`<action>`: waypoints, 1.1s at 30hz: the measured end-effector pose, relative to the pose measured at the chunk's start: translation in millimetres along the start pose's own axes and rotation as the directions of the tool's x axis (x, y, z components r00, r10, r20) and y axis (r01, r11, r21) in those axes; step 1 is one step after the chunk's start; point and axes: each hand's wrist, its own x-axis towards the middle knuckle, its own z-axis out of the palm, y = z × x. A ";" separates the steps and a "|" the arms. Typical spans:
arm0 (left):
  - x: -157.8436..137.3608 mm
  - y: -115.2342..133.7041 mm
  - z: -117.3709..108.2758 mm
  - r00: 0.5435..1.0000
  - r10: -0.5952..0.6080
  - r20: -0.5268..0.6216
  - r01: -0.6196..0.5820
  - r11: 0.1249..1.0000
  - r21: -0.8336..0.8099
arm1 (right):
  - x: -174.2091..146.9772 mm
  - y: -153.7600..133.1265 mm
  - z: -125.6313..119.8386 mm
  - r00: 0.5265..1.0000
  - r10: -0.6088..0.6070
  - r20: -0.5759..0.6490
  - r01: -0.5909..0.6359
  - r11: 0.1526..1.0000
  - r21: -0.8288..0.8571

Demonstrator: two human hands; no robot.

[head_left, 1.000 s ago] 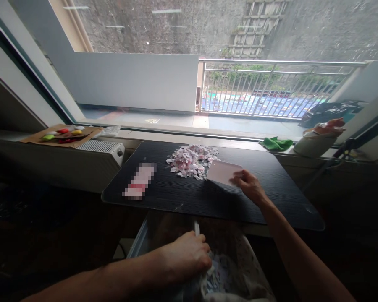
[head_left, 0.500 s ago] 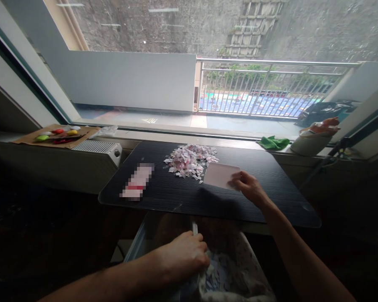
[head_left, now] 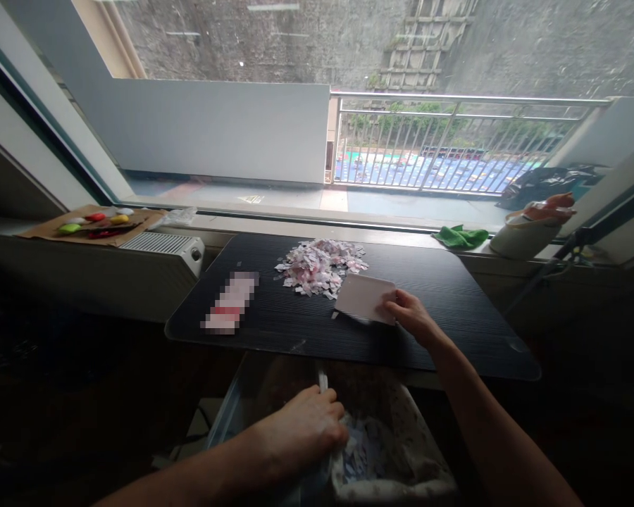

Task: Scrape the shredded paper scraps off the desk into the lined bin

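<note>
My right hand pinches a stiff pale card by its right end, just above the black table. The card's left side is next to a heap of small cut paper scraps, and a few scraps lie by its lower left corner. Below the front edge of the table, my left hand is closed around the pale rim of a container. To the right of that hand, a cloth-lined bin holds more paper scraps.
A blurred pinkish-white item lies on the left of the black table. Along the sill are a green cloth, a pale pot, a radiator and cardboard with colourful items. A window stands behind.
The card in my right hand has moved slightly left and down towards the front of the table. My left hand keeps its hold on the rim. The view has shifted a little.
</note>
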 end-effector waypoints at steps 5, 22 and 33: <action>2.1 -0.8 3.3 1.000 -0.011 -0.003 0.011 1.000 0.005 | 9.1 -0.2 5.2 0.996 0.005 -0.094 0.000 0.999 0.048; 0.2 1.7 -4.9 0.996 -0.064 0.055 0.062 0.998 0.026 | -8.2 -22.2 4.3 0.961 -0.249 -0.124 0.168 0.876 -0.451; -0.8 1.0 -5.5 0.999 -0.038 -0.004 0.038 0.997 0.064 | -5.2 -28.7 13.5 0.983 -0.181 -0.031 0.150 0.887 -0.437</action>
